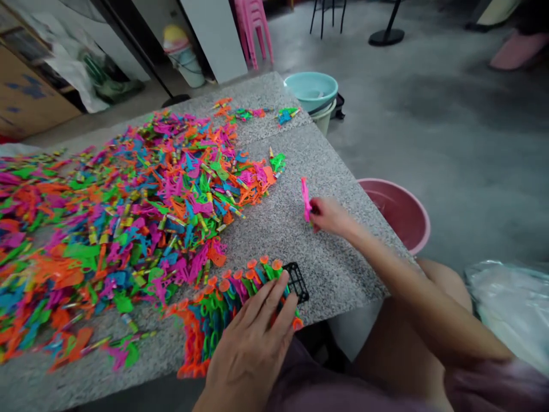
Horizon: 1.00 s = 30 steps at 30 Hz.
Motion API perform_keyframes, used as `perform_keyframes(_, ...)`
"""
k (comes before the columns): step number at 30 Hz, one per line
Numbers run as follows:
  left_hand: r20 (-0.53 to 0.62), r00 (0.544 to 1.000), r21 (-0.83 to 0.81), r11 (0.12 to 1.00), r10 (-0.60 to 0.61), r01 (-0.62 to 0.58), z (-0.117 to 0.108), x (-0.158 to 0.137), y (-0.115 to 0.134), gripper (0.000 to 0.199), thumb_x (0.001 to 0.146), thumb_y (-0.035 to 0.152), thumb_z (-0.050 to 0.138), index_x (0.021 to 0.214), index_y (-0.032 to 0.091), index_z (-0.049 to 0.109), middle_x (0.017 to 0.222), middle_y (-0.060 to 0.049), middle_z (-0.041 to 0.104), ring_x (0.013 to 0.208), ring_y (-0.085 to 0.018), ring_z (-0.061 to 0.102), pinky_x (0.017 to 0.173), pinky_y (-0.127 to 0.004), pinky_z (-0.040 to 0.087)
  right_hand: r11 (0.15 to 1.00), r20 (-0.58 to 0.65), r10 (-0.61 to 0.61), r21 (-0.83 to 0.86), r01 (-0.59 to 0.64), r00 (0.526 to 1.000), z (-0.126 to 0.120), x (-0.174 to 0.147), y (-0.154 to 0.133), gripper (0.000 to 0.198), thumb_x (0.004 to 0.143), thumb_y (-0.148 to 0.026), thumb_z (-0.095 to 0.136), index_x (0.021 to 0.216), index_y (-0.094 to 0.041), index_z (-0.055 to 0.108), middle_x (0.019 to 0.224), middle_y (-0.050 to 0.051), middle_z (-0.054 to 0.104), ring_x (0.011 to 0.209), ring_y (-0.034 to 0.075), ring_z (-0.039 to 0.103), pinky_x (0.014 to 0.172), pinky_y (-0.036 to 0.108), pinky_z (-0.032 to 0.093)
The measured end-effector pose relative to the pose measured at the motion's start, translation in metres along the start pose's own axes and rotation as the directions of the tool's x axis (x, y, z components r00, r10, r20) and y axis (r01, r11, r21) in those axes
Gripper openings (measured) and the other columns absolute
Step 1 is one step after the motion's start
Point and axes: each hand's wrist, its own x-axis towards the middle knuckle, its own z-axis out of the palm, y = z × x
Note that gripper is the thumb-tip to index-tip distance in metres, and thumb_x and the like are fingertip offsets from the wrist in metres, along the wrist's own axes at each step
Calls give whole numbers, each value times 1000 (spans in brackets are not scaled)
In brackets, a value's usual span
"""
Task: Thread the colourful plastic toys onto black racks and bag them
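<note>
My left hand [256, 335] lies with its fingers stretched over a row of small plastic pieces [210, 323], packed side by side in orange, green, blue and pink. A black plastic grid rack [299, 282] shows at the right end of the row; the rest of it is hidden under the pieces and my hand. Over the bare granite to the right, my right hand [328, 216] is closed on a slim pink plastic piece [305, 199], which points away from me. Its exact kind is too blurred to tell.
A large heap of similar bright plastic pieces [171, 166], with pencil-like parts among them, spreads over the speckled granite table [338, 269]. Beyond its right edge stand a pink basin [412, 214] and a light-blue basin [319, 86]. A clear plastic bag [510, 303] is at the lower right.
</note>
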Motion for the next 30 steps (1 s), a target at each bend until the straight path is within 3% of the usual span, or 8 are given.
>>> perform_keyframes(4,31,999,32,999,11,-12,2,-2,-1,37,98,17,40,132,14,54,149,-12,46,133,-27,48,95,-41,55,895,-135,-286,316,315,949,51,-62,14,13,78,-15,64,90,-18,61,80,0,69,71,15,65,67,24,47)
perform_keyframes(8,14,1000,23,1000,5,-5,1,-2,-1,36,99,18,39,131,14,55,148,-12,47,131,-26,50,95,-41,54,891,-95,-369,246,381,925,81,-72,4,13,81,-15,59,93,-20,61,80,0,67,70,13,62,64,22,43)
perform_keyframes(15,-16,1000,40,999,-18,19,1,-1,2,35,96,16,45,129,14,56,146,-12,49,130,-25,52,97,-38,52,856,153,-494,-84,510,856,62,-61,-27,11,80,-11,58,89,-17,59,67,0,60,58,12,52,53,23,27)
perform_keyframes(21,38,993,35,993,110,-111,-3,0,-3,40,95,8,35,128,18,57,147,-3,49,128,-23,53,92,-35,53,853,240,-483,-89,514,842,63,-52,-39,7,80,-11,60,78,-18,60,61,-2,58,56,11,50,51,22,28)
perform_keyframes(25,15,999,72,996,50,-51,0,2,-6,35,100,20,36,127,19,58,143,1,54,124,-20,56,87,-32,55,810,362,-531,-47,585,766,47,-24,-40,15,75,-10,67,88,-18,65,74,-2,66,64,12,58,57,19,38)
perform_keyframes(27,-30,998,69,996,54,-52,2,2,-7,34,101,27,38,126,17,60,141,-1,57,125,-19,55,89,-30,55,823,262,-520,-101,559,813,33,9,-41,30,76,-6,65,104,-17,65,95,3,69,79,14,63,69,21,45)
perform_keyframes(29,-51,996,53,996,71,-68,3,1,-8,34,101,27,38,124,16,61,139,-2,58,125,-18,55,93,-28,53,876,-3,-424,-257,409,906,19,51,-43,39,82,-2,53,119,-14,59,116,11,64,96,20,62,80,26,46)
perform_keyframes(30,-54,996,48,996,74,-71,4,1,-9,34,101,27,38,123,16,61,138,-3,59,125,-18,55,94,-28,53,889,-126,-374,-332,317,919,13,73,-45,42,84,0,46,123,-13,56,123,15,61,102,22,61,83,29,46)
